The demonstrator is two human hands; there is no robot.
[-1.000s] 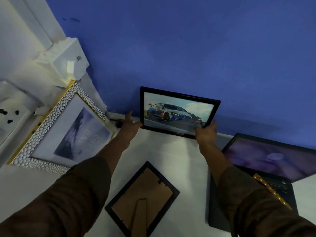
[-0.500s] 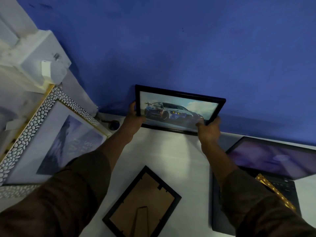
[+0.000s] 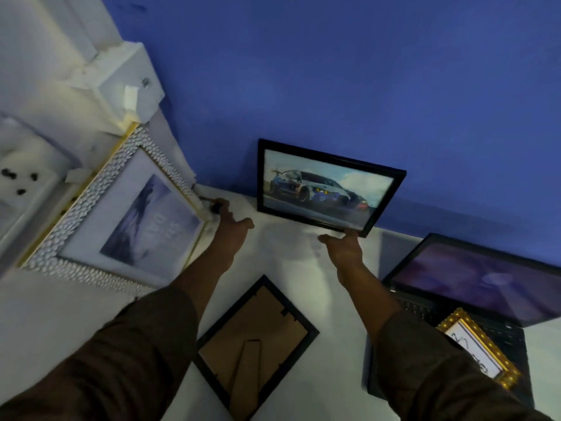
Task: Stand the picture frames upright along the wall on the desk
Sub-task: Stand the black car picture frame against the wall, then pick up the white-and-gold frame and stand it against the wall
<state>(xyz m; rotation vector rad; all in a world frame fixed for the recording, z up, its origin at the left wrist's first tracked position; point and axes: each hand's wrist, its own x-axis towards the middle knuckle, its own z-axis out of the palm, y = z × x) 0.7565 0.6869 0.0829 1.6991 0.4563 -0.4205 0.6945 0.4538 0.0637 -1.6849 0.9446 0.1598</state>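
A black frame with a car picture [image 3: 324, 186] stands upright against the blue wall [image 3: 349, 80] on the white desk [image 3: 291, 262]. My right hand [image 3: 343, 246] touches its lower right corner with the fingertips. My left hand [image 3: 232, 227] is off the frame, to its lower left, fingers apart and holding nothing. A large white pebbled frame [image 3: 118, 214] leans at the left wall. A black frame [image 3: 255, 344] lies face down on the desk between my arms. A small gold frame [image 3: 479, 347] lies on the laptop.
An open laptop [image 3: 473, 287] sits at the right, its screen close to the car frame's right corner. A white socket box [image 3: 121, 86] juts from the left wall above the pebbled frame. A small dark object lies by the wall behind my left hand.
Half a second ago both hands gripped the car frame's lower corners. Now the left hand has let go and dropped left; the right hand only touches the corner. The frame rests against the wall.
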